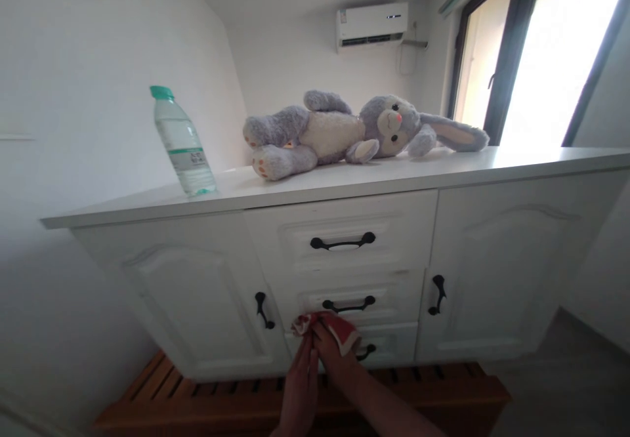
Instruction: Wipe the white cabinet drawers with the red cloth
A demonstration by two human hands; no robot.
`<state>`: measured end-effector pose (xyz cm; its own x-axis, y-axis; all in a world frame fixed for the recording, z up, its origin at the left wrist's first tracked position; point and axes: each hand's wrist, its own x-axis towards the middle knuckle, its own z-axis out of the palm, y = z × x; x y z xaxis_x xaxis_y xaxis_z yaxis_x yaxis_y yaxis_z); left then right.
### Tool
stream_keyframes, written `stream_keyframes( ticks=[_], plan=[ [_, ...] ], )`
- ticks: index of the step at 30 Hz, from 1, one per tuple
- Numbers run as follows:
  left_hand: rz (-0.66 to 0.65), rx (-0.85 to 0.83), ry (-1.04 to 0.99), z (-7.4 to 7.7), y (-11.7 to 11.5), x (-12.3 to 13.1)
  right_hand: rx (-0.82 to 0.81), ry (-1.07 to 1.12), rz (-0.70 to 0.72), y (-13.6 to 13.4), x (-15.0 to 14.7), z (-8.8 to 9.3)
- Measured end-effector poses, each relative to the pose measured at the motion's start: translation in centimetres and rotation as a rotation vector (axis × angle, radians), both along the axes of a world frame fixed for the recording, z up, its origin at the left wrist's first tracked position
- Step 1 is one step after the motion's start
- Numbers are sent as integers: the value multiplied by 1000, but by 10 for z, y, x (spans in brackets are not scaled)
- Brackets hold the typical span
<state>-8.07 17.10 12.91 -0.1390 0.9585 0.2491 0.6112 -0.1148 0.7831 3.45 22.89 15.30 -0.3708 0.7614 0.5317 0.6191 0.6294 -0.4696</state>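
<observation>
A red cloth with a pale edge [329, 327] is pressed against the front of the white cabinet's [197, 292] lower drawers. My right hand [331, 357] grips the cloth from below, its fingers closed on it. My left hand [300, 388] is beside it on the left, fingers together and stretched up so the tips touch the cloth's left corner. A black drawer handle [348, 305] lies just above the cloth. Another black handle [365, 353] peeks out to its right.
On the cabinet top stand a clear water bottle with a green cap [182, 142] and a grey plush rabbit [344, 132] lying on its side. A wooden slatted base [433, 391] runs under the cabinet. A window [531, 56] is at the right, an air conditioner [371, 25] on the far wall.
</observation>
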Motion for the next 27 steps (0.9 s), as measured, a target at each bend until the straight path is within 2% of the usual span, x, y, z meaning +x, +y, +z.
stream_keyframes(
  ticks=[2, 4, 6, 9, 12, 16, 18, 21, 24, 27],
  plan=[
    [87, 31, -11, 5, -2, -33, -10, 4, 8, -2, -35, 9],
    [129, 72, -25, 22, -1, -52, 13, -3, 20, -1, -55, 25],
    [176, 137, -43, 46, 0, -57, 102, -7, 46, 1, -61, 47],
    [227, 296, -55, 82, 0, -47, 336, -66, 57, 4, -50, 82],
    [200, 360, 4, 96, 3, -27, 468, -231, 28, 4, -26, 98],
    [106, 348, 201, 93, 17, 7, 403, -418, 25, 6, 22, 93],
    [8, 381, 306, 98, 26, 28, 321, -410, -3, 6, 51, 91],
    [-152, 414, 435, 117, 35, 66, 249, -336, -5, 2, 92, 95],
    [-215, 404, 483, 137, 37, 106, 281, -322, -6, -2, 127, 100],
    [-324, 385, 435, 145, 41, 137, 316, -325, -103, -2, 159, 95]
  ],
)
